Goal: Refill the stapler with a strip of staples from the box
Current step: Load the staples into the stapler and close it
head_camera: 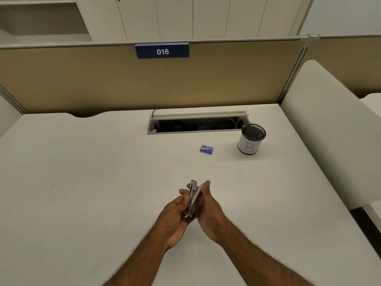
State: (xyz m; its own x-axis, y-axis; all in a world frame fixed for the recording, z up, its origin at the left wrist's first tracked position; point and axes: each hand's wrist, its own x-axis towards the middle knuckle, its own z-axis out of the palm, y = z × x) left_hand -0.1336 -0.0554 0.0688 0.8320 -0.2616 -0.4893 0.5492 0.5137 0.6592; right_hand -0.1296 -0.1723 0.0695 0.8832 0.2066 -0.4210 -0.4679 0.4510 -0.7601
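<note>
A small grey metal stapler [193,198] is held upright above the white desk [103,172], between both hands. My left hand [177,215] grips its left side, fingers wrapped behind it. My right hand [208,209] presses on its right side, thumb up near the top. The stapler's top looks slightly parted, with the metal channel showing. A small blue staple box [206,149] lies on the desk farther back and a little to the right, well apart from both hands.
A black mesh pen cup [251,141] with a white label stands right of the box. Behind them is an open cable tray [198,122] set into the desk. A tan partition [144,83] with a "016" sign closes the back; a white divider [321,124] borders the right.
</note>
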